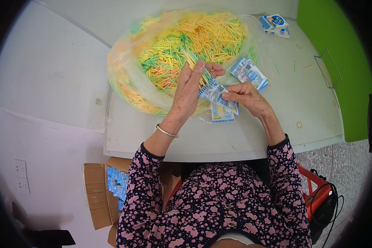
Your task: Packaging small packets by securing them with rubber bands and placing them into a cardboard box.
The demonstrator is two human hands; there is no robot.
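Note:
My left hand [191, 86] is closed around a small bundle of thin pastel sticks [189, 59], yellow and green, tilted up to the left. The lower ends of the sticks meet the mouth of a small blue-and-white packet [214, 91]. My right hand [249, 98] pinches that packet between thumb and fingers. Behind both hands lies a large clear plastic bag [126, 78], opened wide and heaped with loose yellow, green and orange sticks [211, 35]. Beneath the held packet, another packet [222, 114] with sticks showing through it rests on the table.
Another blue-and-white packet [250, 73] lies right of the bag, and a small stack of packets [275, 25] sits at the far right. Rubber bands [299, 124] and stray sticks are scattered on the white table [186, 146]. A cardboard box [97, 194] of blue packets stands below left.

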